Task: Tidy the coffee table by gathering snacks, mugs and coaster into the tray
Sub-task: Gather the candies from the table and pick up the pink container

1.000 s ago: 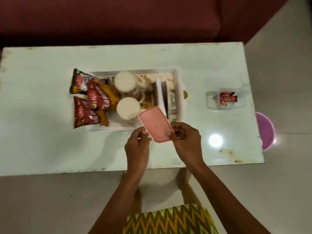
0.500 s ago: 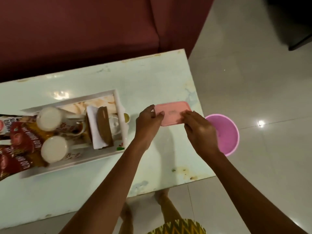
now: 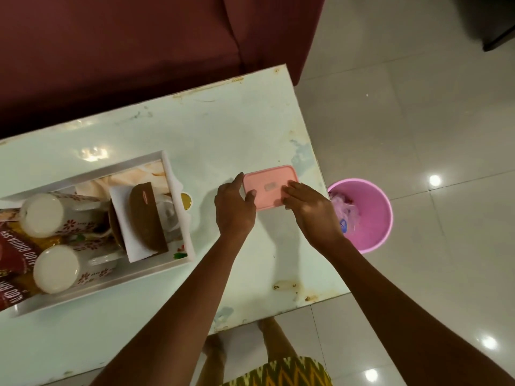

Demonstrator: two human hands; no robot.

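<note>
Both hands had carried the pink lid away from the tray; the left hand and right hand now pressed it down with spread fingers, probably sealing the snack box hidden beneath.

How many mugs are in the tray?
2. Both lie on their sides in the left part of the white tray: the far mug and the near mug, beside the snack packets. Any others past the picture's left edge would be hidden.
</note>
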